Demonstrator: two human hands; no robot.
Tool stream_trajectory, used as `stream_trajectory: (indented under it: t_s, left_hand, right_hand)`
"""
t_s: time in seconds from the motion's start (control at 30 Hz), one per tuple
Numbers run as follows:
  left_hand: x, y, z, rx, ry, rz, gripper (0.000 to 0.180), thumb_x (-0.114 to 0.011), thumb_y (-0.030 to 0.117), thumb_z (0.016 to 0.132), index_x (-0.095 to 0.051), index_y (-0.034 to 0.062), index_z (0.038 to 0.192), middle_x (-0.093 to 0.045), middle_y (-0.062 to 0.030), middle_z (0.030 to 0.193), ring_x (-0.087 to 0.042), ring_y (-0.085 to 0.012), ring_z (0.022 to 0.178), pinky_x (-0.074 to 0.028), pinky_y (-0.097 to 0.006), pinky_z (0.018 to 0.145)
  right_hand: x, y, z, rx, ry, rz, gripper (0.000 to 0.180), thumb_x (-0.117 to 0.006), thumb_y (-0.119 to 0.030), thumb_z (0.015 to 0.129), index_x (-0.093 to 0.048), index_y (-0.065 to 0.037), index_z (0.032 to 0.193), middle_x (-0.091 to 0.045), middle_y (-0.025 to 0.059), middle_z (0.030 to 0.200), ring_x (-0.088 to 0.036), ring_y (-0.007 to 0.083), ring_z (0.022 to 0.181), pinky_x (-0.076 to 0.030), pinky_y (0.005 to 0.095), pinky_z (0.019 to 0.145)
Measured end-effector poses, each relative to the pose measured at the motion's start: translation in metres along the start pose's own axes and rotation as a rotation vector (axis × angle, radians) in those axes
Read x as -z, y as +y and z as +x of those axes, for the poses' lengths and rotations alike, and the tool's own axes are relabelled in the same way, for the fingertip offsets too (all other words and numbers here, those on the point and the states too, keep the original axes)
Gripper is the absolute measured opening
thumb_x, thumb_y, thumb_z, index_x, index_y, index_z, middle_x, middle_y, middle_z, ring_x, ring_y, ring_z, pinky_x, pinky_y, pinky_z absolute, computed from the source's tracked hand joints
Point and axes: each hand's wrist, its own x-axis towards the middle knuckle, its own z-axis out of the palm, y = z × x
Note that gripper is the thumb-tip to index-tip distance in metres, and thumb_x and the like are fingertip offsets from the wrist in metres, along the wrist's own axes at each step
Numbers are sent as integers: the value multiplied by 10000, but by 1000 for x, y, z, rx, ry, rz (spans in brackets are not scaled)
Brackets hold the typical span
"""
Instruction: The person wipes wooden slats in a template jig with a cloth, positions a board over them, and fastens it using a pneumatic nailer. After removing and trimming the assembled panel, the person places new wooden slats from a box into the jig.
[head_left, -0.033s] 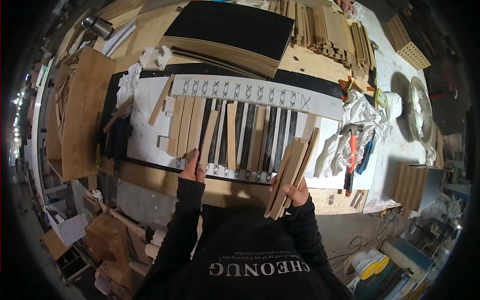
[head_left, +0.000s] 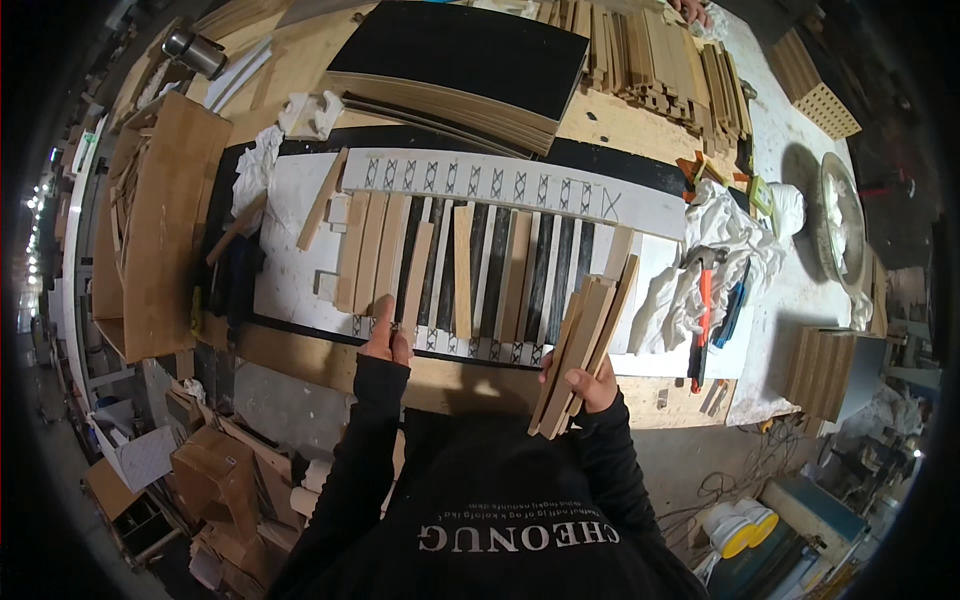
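Observation:
My left hand (head_left: pixel 385 335) pinches the near end of a light wooden strip (head_left: pixel 417 275), its index finger stretched along the strip's left side. My right hand (head_left: pixel 592 384) grips a bundle of several wooden strips (head_left: pixel 580 345), thumb across the front. Between the hands lies a white board (head_left: pixel 450 184) with a row of hand-drawn crosses, and a second marked edge shows nearer me. Dark and pale bars (head_left: pixel 492 270) run between these edges. Several brown strips (head_left: pixel 366 250) lie side by side at the left, and another strip (head_left: pixel 463 272) lies slightly tilted in the middle.
A stack of black-topped boards (head_left: pixel 460 65) stands at the back, beside piled wooden strips (head_left: pixel 645 65). White cloth (head_left: pixel 715 250) and an orange-handled tool (head_left: pixel 704 310) lie at the right. A cardboard box (head_left: pixel 165 230) stands left. Another person's hand (head_left: pixel 690 12) shows at the far edge.
The strip in my left hand has turned a little, its near end shifting slightly right and toward me. My right hand and its bundle look unmoved.

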Motion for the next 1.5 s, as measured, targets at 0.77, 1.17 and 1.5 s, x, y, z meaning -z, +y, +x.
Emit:
stream_trajectory:
  t_s: [0.77, 1.17, 1.5]
  left_hand:
    - [-7, 11, 28, -352, 88, 667, 444, -557, 35, 685, -526, 40, 1128, -448, -143, 847, -484, -315, 791, -435, -386, 677]
    - [-47, 61, 36, -296, -79, 451, 527, -617, 210, 713, -458, 35, 1184, -432, -172, 863, -490, -346, 777, -437, -433, 674]
    - [-32, 33, 27, -90, 135, 58, 489, -538, 87, 718, -456, 105, 1199, -576, -133, 705, -578, -317, 636, -474, -371, 557]
  right_hand:
    - [5, -4, -2, 36, -7, 73, 521, -678, -206, 681, -413, 20, 1068, -538, 143, 875, -577, 254, 839, -512, 389, 704]
    - [-2, -4, -3, 11, 20, -7, 715, -677, -259, 630, -352, 8, 1209, -558, 151, 825, -591, 262, 725, -509, 363, 648]
    - [10, -3, -2, 11, -29, 76, 548, -681, -217, 684, -400, 24, 1089, -558, 155, 892, -586, 243, 829, -519, 363, 701]
